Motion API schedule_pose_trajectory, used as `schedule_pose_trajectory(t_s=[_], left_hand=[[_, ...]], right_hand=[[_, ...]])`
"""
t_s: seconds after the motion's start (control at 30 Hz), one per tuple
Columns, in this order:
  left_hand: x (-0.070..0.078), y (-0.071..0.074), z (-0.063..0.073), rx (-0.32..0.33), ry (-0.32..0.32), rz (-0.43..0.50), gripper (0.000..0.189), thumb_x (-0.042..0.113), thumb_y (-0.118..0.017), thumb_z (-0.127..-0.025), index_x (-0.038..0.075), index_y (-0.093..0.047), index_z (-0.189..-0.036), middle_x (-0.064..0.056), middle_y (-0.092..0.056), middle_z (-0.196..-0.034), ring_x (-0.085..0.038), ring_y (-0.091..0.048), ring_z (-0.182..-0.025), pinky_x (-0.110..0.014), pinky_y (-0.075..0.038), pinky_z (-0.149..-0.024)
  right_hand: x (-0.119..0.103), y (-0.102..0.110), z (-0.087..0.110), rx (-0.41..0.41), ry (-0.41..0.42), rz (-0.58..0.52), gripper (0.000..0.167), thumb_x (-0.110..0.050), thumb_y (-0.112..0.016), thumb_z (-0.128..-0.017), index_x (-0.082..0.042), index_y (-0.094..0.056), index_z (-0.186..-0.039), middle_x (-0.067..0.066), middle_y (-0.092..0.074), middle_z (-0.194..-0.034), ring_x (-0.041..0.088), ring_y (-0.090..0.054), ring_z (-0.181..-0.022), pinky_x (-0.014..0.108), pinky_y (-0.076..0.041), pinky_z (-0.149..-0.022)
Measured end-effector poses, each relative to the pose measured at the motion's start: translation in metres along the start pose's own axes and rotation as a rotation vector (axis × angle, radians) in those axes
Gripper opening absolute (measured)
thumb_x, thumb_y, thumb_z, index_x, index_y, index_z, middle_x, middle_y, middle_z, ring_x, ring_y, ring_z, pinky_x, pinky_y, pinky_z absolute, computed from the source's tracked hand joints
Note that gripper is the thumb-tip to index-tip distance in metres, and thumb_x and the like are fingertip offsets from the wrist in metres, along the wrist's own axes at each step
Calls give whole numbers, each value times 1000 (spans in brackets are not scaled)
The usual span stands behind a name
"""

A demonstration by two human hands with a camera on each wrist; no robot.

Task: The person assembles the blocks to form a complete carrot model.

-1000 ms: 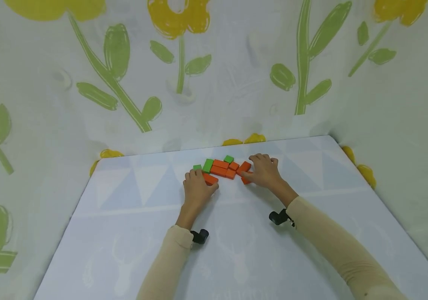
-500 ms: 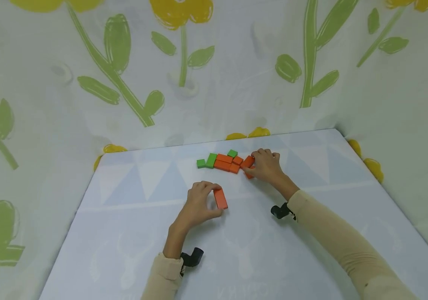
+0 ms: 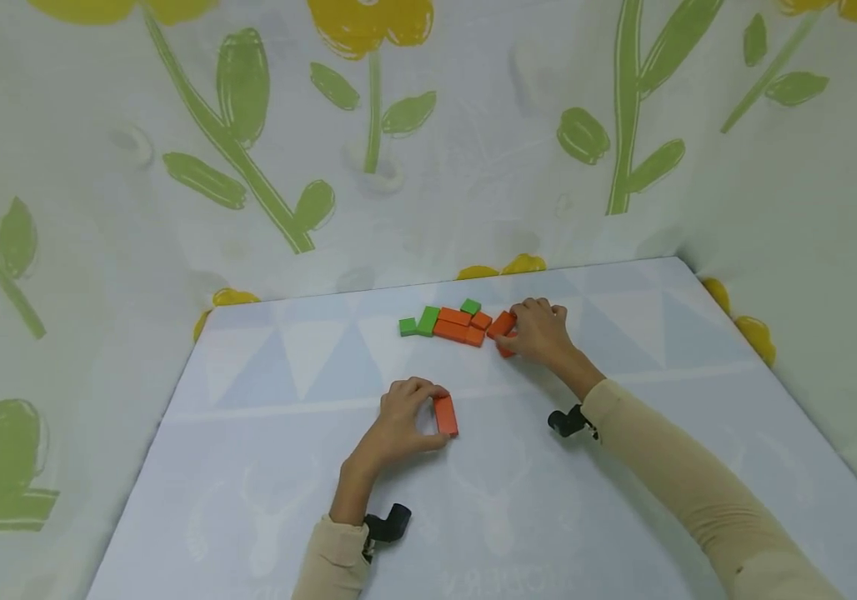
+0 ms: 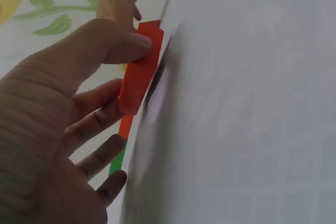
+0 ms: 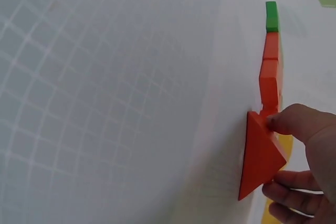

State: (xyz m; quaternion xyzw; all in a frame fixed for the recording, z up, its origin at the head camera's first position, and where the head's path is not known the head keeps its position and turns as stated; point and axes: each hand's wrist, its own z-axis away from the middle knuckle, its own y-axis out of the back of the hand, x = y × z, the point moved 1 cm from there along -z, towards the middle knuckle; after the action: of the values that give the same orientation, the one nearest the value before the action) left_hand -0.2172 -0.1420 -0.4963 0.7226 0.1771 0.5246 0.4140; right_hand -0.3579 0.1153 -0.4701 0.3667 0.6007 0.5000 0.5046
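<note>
My left hand [image 3: 397,423] pinches an orange toy block [image 3: 445,417] by its ends between thumb and fingers, over the middle of the table; in the left wrist view the block [image 4: 139,77] sits close above the surface. My right hand [image 3: 546,335] is at the right end of a row of blocks, thumb and fingers around an orange block [image 3: 502,323]. The right wrist view has an orange triangular block face [image 5: 260,156] right at that thumb and fingertips. Left of it lie flat orange blocks [image 3: 454,317] and a green block [image 3: 428,321], side by side.
A small green block [image 3: 408,327] ends the row at the left; another green block [image 3: 471,307] lies at its back. The pale patterned table [image 3: 263,467] meets a flower-printed cloth [image 3: 473,200] at its back edge. Black wrist cameras [image 3: 389,523] hang below both sleeves.
My left hand has carried the orange block from the row's left side toward me and turned it lengthwise. The right hand has stayed at the row's right end, with a slight gap now beside its block.
</note>
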Motion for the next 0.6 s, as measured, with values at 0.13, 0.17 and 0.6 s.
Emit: schedule_pose_trajectory(t_s=[0.13,0.17,0.6], left_hand=[[-7,-3,0,-1,6,14,51,30,-79,-80,23,-63,-128,4,-53,-128,-24,-40,-124,-47,-32,-97],[-9,-3,0,2,4,26,52,29,-79,-80,23,-63,-129,4,-53,-128,-24,-40,-124,-48,-32,-98],[-28,-10,1,46,-32,83,56,36,-81,-82,28,-63,-134,7,-53,-133,-19,-40,-128,-47,-32,-103]], right_hand=[[4,6,1,18,14,-9,69,-48,-74,-85,1,-61,-131,20,-56,-129,38,-43,-123,63,-26,-104],[5,7,2,25,17,-19,69,-49,-75,-84,0,-61,-131,19,-56,-130,38,-42,-124,63,-26,-104],[-1,16,39,125,225,-180,57,-41,-79,-82,-7,-65,-126,15,-58,-129,33,-42,-127,61,-25,-101]])
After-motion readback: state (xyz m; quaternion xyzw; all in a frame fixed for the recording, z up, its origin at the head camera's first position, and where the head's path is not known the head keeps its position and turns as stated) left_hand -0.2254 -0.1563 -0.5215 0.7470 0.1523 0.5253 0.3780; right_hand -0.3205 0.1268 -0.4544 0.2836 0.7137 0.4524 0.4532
